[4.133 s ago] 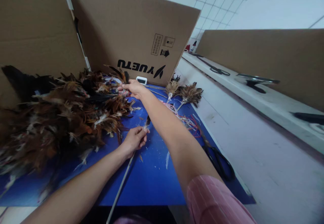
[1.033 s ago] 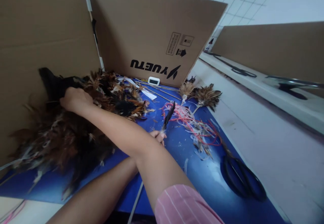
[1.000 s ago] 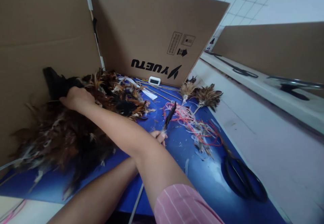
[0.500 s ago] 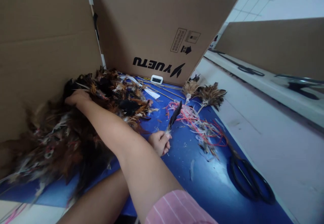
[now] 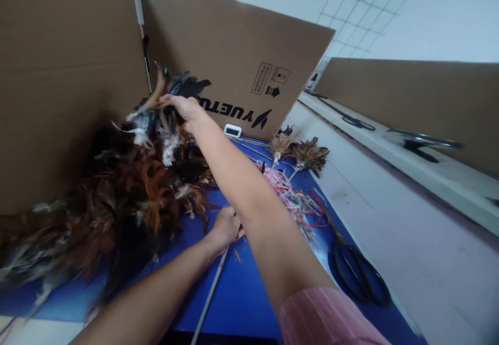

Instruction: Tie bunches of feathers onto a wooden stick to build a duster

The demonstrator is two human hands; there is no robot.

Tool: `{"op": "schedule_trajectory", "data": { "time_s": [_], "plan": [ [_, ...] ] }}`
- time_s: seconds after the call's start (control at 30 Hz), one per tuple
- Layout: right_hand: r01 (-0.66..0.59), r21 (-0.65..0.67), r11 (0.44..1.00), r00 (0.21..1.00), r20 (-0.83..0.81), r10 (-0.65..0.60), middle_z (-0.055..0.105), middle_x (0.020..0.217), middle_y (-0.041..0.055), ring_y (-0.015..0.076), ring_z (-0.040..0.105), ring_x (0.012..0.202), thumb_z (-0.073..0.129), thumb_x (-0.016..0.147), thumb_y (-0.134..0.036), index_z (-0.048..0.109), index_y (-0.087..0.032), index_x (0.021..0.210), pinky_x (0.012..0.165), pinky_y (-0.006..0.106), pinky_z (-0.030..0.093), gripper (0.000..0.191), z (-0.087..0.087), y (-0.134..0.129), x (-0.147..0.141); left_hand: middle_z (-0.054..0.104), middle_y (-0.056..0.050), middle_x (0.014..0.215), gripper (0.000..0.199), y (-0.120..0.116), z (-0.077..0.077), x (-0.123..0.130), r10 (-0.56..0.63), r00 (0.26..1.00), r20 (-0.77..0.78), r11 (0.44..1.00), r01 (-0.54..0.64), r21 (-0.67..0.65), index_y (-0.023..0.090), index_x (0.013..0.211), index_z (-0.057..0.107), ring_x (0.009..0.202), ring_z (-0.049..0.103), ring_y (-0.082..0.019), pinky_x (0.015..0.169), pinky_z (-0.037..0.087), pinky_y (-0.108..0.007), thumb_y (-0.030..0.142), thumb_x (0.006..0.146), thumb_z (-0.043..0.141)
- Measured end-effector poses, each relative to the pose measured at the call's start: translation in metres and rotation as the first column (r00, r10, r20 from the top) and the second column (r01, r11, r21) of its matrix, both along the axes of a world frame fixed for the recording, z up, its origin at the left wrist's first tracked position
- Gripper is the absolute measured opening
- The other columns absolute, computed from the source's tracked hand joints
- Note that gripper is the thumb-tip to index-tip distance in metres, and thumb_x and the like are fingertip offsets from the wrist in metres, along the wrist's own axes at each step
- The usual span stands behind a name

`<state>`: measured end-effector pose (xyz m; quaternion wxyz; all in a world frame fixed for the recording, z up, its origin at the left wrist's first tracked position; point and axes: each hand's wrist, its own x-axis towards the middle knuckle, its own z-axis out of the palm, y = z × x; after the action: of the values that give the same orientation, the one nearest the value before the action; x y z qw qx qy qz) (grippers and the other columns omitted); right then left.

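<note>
Head view, right hand (image 5: 185,110) holding feathers (image 5: 189,86), stick (image 5: 212,290) crossing front edge of table (image 5: 249,303)

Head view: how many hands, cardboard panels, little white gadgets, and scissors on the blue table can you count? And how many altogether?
Left hand and right hand: 2
Cardboard panels: 3
White gadget: 1
Scissors on the blue table: 1
Total: 7

dim, cool light | glare on tabletop (image 5: 241,293) | lower-left feathers (image 5: 62,246) blurred
</note>
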<state>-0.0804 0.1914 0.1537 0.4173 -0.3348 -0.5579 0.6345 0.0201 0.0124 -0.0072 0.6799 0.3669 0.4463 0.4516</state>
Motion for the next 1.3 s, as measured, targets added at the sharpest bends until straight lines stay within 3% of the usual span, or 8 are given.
{"op": "schedule_trajectory", "data": {
  "time_s": [0.3, 0.43, 0.53, 0.67, 0.83, 0.9, 1.1, 1.3],
  "plan": [
    [0.091, 0.042, 0.995, 0.889, 0.447, -0.1, 0.056, 0.065, -0.0003, 0.0111, 0.055, 0.058, 0.059, 0.083, -0.023, 0.055, -0.014, 0.081, 0.057, 0.026, 0.052, 0.011, -0.05, 0.02, 0.06, 0.048, 0.005, 0.048, 0.025, 0.0, -0.001, -0.002, -0.101, 0.993, -0.061, 0.992, 0.104, 0.064, 0.016, 0.063, 0.048, 0.03, 0.033, -0.003, 0.031, 0.018, -0.017, 0.033, 0.08, 0.055],
    [0.094, 0.055, 0.994, 0.821, 0.561, -0.109, 0.053, 0.065, -0.0003, 0.0106, 0.051, 0.056, 0.065, 0.08, -0.027, 0.054, -0.014, 0.08, 0.055, 0.027, 0.05, 0.018, -0.053, 0.019, 0.076, 0.047, 0.006, 0.047, 0.024, 0.0, 0.003, -0.003, -0.115, 0.991, -0.065, 0.991, 0.119, 0.065, 0.015, 0.07, 0.051, 0.03, 0.031, -0.003, 0.032, 0.018, -0.017, 0.037, 0.081, 0.054],
    [0.058, 0.225, 0.973, 0.688, 0.697, -0.202, 0.057, 0.074, 0.0031, 0.0148, 0.057, 0.067, 0.068, 0.078, -0.027, 0.055, -0.014, 0.083, 0.065, 0.032, 0.053, 0.019, -0.048, 0.015, 0.085, 0.049, 0.006, 0.051, 0.024, 0.0, 0.003, -0.003, -0.117, 0.991, -0.064, 0.99, 0.121, 0.066, 0.014, 0.078, 0.054, 0.031, 0.034, -0.004, 0.032, 0.017, -0.017, 0.038, 0.081, 0.054],
    [-0.053, 0.515, 0.856, 0.459, 0.773, -0.437, 0.061, 0.104, 0.0121, 0.027, 0.058, 0.104, 0.064, 0.075, -0.014, 0.058, -0.013, 0.096, 0.091, 0.043, 0.047, 0.022, -0.047, -0.006, 0.092, 0.05, 0.006, 0.052, 0.022, -0.001, 0.002, -0.002, -0.122, 0.99, -0.063, 0.989, 0.127, 0.073, 0.014, 0.081, 0.055, 0.032, 0.033, -0.004, 0.033, 0.016, -0.017, 0.035, 0.081, 0.054],
    [-0.228, 0.763, 0.604, 0.35, 0.644, -0.681, 0.055, 0.121, 0.014, 0.0268, 0.057, 0.108, 0.045, 0.082, -0.008, 0.054, -0.016, 0.117, 0.091, 0.042, 0.047, 0.037, -0.054, -0.046, 0.091, 0.044, 0.006, 0.043, 0.023, -0.003, 0.005, -0.003, -0.127, 0.989, -0.077, 0.988, 0.133, 0.078, 0.016, 0.065, 0.05, 0.031, 0.03, -0.004, 0.033, 0.016, -0.018, 0.033, 0.082, 0.052],
    [-0.286, 0.762, 0.581, 0.36, 0.648, -0.671, 0.058, 0.119, 0.0117, 0.0253, 0.059, 0.105, 0.041, 0.085, -0.01, 0.057, -0.019, 0.113, 0.09, 0.04, 0.048, 0.035, -0.056, -0.055, 0.088, 0.041, 0.006, 0.041, 0.025, -0.003, 0.005, -0.003, -0.124, 0.989, -0.081, 0.988, 0.131, 0.083, 0.017, 0.061, 0.048, 0.031, 0.03, -0.004, 0.034, 0.016, -0.017, 0.031, 0.081, 0.051],
    [-0.293, 0.403, 0.867, 0.253, 0.907, -0.336, 0.07, 0.095, 0.0132, 0.0285, 0.066, 0.097, 0.057, 0.079, -0.03, 0.068, -0.016, 0.092, 0.08, 0.037, 0.051, 0.022, -0.071, -0.047, 0.072, 0.041, 0.005, 0.038, 0.025, 0.0, 0.0, -0.002, -0.11, 0.989, -0.097, 0.987, 0.12, 0.105, 0.016, 0.056, 0.049, 0.03, 0.03, -0.005, 0.033, 0.016, -0.018, 0.027, 0.078, 0.049],
    [-0.169, 0.139, 0.976, 0.326, 0.942, -0.078, 0.064, 0.054, 0.0044, 0.0186, 0.065, 0.059, 0.067, 0.07, -0.033, 0.069, -0.013, 0.074, 0.065, 0.029, 0.054, 0.02, -0.096, -0.032, 0.056, 0.035, 0.007, 0.035, 0.016, -0.002, 0.001, -0.002, -0.095, 0.989, -0.109, 0.987, 0.108, 0.119, 0.016, 0.052, 0.047, 0.031, 0.026, -0.004, 0.035, 0.017, -0.017, 0.016, 0.068, 0.047]
  ]
}}
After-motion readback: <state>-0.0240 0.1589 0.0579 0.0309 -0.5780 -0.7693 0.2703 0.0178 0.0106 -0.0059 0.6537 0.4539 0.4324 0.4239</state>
